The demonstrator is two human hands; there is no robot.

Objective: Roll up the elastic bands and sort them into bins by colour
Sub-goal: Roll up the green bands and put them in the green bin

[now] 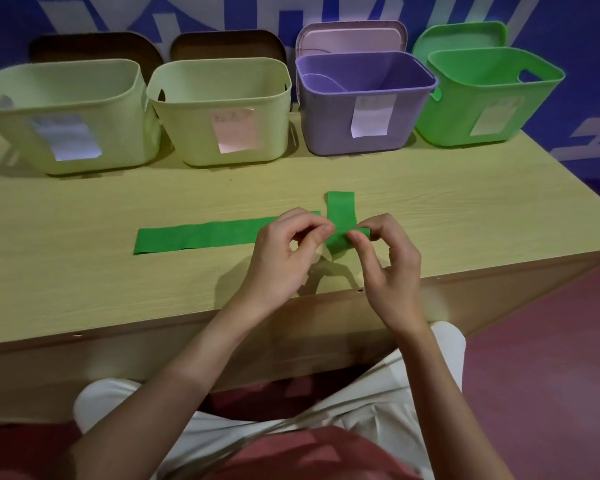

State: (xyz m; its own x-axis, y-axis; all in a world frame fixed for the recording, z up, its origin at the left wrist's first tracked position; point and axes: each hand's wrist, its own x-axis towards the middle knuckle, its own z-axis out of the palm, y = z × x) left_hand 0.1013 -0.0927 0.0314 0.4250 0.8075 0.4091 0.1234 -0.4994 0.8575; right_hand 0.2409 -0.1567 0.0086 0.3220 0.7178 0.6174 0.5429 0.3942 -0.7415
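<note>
A long green elastic band (pixel 201 236) lies flat across the middle of the table, its free end at the left. Its right end is folded, with a short flap (pixel 341 207) pointing away from me. My left hand (pixel 284 258) pinches the band at that fold from the left. From the right, my right hand (pixel 385 261) pinches the same folded part between thumb and forefinger. Along the back stand a green bin (pixel 465 112), a purple bin (pixel 333 129) and two pale yellow-green bins (pixel 125 133) (pixel 194 133), each with a paper label.
Lids lean behind the bins against a blue wall. The table's front edge (pixel 222 317) runs just under my wrists, and its right edge slants away past the green bin. My lap is below the table.
</note>
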